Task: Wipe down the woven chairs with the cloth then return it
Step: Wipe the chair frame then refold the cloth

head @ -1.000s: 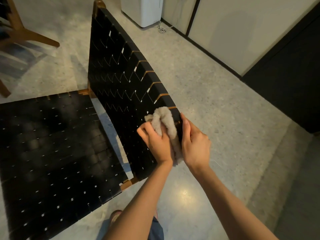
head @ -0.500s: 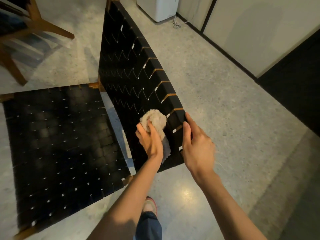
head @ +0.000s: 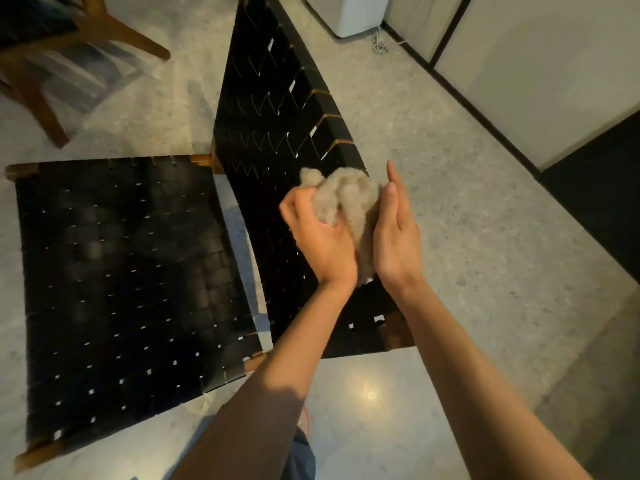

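Note:
A black woven chair stands below me, its backrest (head: 277, 126) upright in the middle and its seat (head: 124, 282) spread to the left. A fluffy beige cloth (head: 349, 199) is bunched against the top edge of the backrest. My left hand (head: 322, 233) grips the cloth from the left with curled fingers. My right hand (head: 394, 233) lies flat against the cloth's right side, fingers straight and together. Part of the cloth hangs down between my two hands.
A second wooden chair (head: 69, 36) stands at the top left. A white appliance (head: 349, 12) with a coiled cord sits by the pale wall panels (head: 519, 64) at the top right. Speckled floor (head: 467, 237) lies to the right of the backrest.
My right hand has left the backrest's edge and come flat against the cloth. The cloth and my left hand have shifted up to the backrest's top edge. The view has moved closer.

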A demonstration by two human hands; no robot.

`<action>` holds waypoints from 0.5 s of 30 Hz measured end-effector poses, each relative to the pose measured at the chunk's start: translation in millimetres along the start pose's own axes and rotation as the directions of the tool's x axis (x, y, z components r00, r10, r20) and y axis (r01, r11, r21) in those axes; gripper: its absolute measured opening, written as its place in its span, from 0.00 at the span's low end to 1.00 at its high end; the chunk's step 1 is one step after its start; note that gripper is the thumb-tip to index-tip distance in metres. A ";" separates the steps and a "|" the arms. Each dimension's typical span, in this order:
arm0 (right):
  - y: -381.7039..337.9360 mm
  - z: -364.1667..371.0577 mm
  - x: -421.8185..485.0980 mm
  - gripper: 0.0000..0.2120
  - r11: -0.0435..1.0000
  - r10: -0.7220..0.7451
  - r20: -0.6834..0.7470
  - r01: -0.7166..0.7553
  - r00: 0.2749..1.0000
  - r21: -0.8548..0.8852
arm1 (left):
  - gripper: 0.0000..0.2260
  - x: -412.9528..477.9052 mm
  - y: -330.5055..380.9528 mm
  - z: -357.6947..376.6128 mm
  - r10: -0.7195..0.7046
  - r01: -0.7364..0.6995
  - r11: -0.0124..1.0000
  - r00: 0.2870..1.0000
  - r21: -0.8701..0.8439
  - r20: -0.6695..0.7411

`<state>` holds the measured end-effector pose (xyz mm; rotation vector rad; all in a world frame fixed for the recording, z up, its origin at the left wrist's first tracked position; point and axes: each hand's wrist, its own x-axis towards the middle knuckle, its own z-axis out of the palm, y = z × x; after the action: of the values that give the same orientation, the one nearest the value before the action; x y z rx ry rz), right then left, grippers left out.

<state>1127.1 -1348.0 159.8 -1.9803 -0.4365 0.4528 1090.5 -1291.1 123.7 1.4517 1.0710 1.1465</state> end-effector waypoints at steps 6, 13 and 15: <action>-0.7 8.2 2.7 0.21 0.977 0.004 0.029 0.002 1.000 -0.212 | 0.11 50.3 -36.0 -43.5 0.052 -0.020 0.924 0.996 0.381 -0.073; 2.4 6.7 7.4 0.20 0.985 0.097 -0.027 -0.100 0.995 -0.139 | 0.10 26.7 -28.2 -6.1 -0.094 0.079 0.993 0.978 0.088 0.184; 2.5 7.5 7.5 0.20 0.986 0.117 -0.033 -0.120 0.993 -0.115 | 0.13 23.1 -36.2 -6.0 -0.162 0.155 0.987 0.970 0.051 0.182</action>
<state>1130.2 -1339.7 153.5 -2.1313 -0.3362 0.4844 1086.1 -1262.1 91.7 1.4427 1.0612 0.8649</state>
